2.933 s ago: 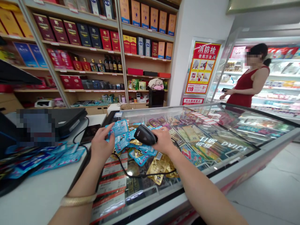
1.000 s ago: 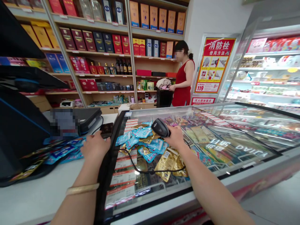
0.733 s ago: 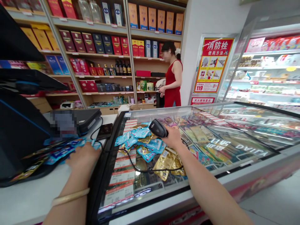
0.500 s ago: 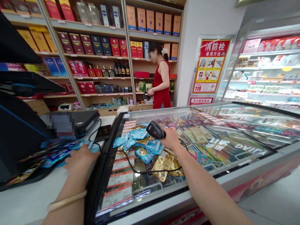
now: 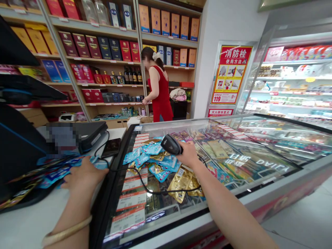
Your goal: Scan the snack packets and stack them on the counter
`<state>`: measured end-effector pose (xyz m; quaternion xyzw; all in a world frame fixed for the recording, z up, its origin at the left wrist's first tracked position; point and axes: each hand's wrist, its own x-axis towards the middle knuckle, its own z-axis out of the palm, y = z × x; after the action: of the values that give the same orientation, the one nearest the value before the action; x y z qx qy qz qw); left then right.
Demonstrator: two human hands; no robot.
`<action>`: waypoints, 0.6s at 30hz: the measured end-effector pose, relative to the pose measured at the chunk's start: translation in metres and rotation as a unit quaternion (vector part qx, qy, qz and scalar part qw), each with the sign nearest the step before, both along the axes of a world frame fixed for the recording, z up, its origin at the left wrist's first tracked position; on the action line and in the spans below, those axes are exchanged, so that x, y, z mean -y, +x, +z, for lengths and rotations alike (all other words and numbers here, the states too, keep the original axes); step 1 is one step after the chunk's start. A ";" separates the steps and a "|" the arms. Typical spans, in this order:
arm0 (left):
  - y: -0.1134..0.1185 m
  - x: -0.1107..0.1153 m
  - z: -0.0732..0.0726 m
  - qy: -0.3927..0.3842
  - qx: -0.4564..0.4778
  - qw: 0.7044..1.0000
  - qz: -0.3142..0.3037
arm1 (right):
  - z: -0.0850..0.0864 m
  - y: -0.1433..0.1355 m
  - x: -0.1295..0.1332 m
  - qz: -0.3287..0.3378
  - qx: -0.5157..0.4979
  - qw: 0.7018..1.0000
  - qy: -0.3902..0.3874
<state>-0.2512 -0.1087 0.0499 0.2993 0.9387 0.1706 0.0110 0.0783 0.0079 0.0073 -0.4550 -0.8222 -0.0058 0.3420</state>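
My right hand grips a black barcode scanner above a heap of blue and gold snack packets lying on the glass lid of a chest freezer. The scanner's black cable loops across the glass toward the counter. My left hand lies palm down on the white counter, its fingers on a spread of blue packets beside the dark till. Whether it grips a packet is hidden by the back of the hand.
A black register and screen fill the counter's left. A dark phone lies near the freezer's corner. A person in a red dress stands by shelves of boxed bottles. An open chiller stands at the right.
My left hand carried a blue packet from the freezer lid to the pile on the counter and rests there. The person in red walked from right to left behind the freezer.
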 end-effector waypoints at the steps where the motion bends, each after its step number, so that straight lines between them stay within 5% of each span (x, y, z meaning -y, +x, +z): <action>1: 0.003 0.002 0.001 0.024 -0.010 1.000 -0.007 | 0.000 0.000 0.000 0.001 -0.001 1.000 0.001; 10: 0.003 0.003 -0.005 0.178 -0.051 0.978 -0.102 | 0.002 -0.001 0.002 -0.004 0.008 1.000 0.008; 18: 0.016 -0.020 -0.017 0.317 -0.084 0.913 -0.245 | 0.005 -0.004 0.008 0.026 -0.011 0.999 0.016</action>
<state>-0.2350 -0.0882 0.0326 0.5205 0.7304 0.4252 -0.1215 0.0748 0.0001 0.0127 -0.4285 -0.8295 -0.0048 0.3582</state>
